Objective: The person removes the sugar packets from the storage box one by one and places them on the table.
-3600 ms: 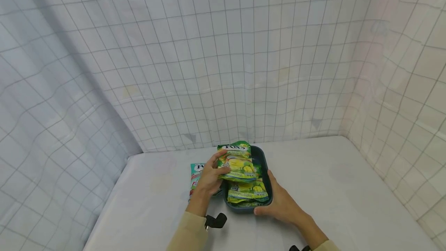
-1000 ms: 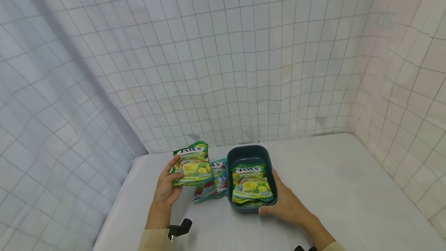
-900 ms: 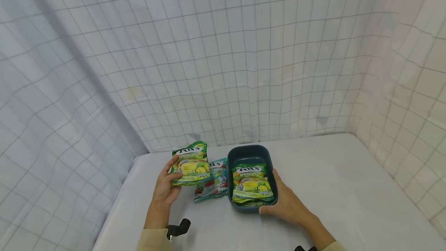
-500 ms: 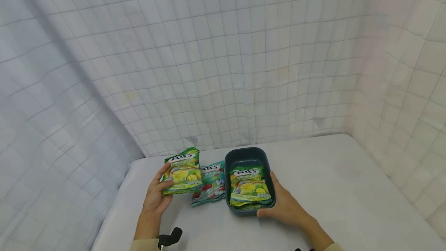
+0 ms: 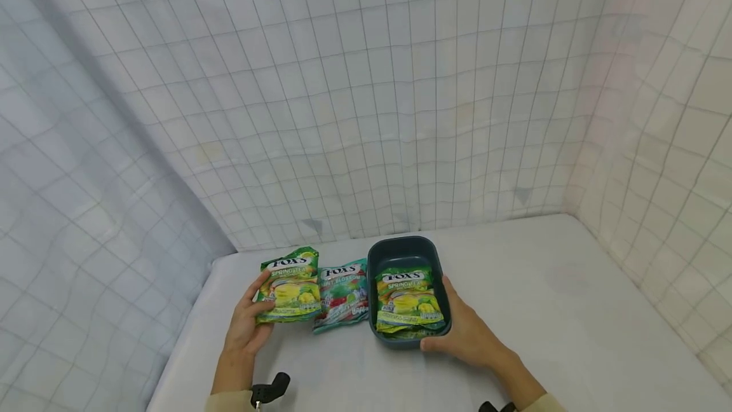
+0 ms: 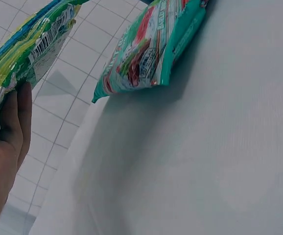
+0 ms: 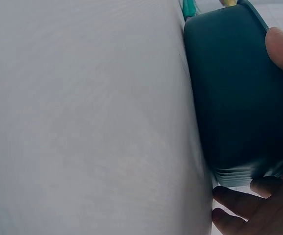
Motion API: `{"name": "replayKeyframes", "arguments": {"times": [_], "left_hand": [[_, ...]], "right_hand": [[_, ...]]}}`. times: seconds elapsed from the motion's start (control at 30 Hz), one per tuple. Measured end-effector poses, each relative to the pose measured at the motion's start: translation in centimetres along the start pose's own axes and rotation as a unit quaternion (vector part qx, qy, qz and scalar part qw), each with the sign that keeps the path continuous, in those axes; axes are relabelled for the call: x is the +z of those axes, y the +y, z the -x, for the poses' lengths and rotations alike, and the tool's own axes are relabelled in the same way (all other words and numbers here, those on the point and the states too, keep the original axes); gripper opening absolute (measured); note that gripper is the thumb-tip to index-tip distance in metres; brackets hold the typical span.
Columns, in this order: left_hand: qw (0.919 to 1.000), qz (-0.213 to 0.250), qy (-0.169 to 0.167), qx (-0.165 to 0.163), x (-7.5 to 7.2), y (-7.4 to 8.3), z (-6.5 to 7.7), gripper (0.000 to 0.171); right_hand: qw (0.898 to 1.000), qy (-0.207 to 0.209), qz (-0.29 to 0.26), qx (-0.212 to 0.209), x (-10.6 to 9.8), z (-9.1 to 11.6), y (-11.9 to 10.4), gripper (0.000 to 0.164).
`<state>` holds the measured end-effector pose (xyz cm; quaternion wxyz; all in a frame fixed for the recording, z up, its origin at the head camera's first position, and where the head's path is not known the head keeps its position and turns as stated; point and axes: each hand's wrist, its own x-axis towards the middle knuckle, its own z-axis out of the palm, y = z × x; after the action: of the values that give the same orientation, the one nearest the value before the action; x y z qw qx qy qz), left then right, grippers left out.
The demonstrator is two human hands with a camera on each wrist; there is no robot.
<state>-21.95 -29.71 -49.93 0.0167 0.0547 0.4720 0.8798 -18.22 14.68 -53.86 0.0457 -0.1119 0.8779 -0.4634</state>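
Note:
My left hand point(image 5: 246, 326) holds a green and yellow Fox's Spring Tea candy bag point(image 5: 290, 288) by its left side, thumb on the front. In the left wrist view, that candy bag point(image 6: 31, 54) appears edge-on, raised above the table, with the fingers behind it. My right hand point(image 5: 466, 332) grips the near right corner of a dark teal tub point(image 5: 372, 256), thumb at its near side. From the right wrist view, the tub's outer wall point(image 7: 234, 93) sits between thumb and fingers. Inside the tub lie more Spring Tea bags point(image 5: 408, 301), stacked, the lower ones mostly hidden.
A teal and red Fox's candy bag point(image 5: 345, 297) lies on the white-covered table point(image 5: 543, 310) between the held bag and the tub. A white gridded cloth point(image 5: 394, 100) hangs behind the table and along both sides.
My left hand has carried the Spring Tea bag from over the tub to the left, then slightly lower, uncovering the teal and red bag. My right hand stays on the tub.

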Motion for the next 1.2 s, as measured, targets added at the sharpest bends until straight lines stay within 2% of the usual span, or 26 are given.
{"name": "replayKeyframes", "arguments": {"times": [0.17, 0.27, 0.57, 0.83, 1.03, 1.2], "left_hand": [[0.9999, -0.003, 0.006, -0.014, -0.8, 0.7, -1.3, 0.08], [0.9996, -0.009, 0.008, -0.027, -1.3, 0.8, -1.5, 0.082], [0.9989, -0.012, 0.011, -0.043, -3.0, 0.5, -0.4, 0.084], [0.9961, -0.023, 0.051, -0.069, -4.0, 0.2, -0.2, 0.086], [0.9945, -0.02, 0.066, -0.078, -4.5, -0.8, 0.3, 0.084], [0.9932, -0.032, 0.071, -0.086, -4.6, -1.4, 0.6, 0.083]], "right_hand": [[1.0, 0.012, -0.009, -0.02, -0.6, -0.9, -0.4, 0.141], [0.999, 0.015, -0.017, -0.03, -0.7, -1.0, -0.5, 0.142], [0.999, 0.007, -0.024, -0.029, -0.1, -1.0, -0.4, 0.143], [1.0, 0.007, -0.006, -0.026, -0.3, -1.2, -0.5, 0.143], [1.0, 0.009, -0.004, -0.025, -0.2, -0.9, -0.3, 0.142], [1.0, 0.008, 0.001, -0.004, 0.1, -0.4, 0.1, 0.144]]}}
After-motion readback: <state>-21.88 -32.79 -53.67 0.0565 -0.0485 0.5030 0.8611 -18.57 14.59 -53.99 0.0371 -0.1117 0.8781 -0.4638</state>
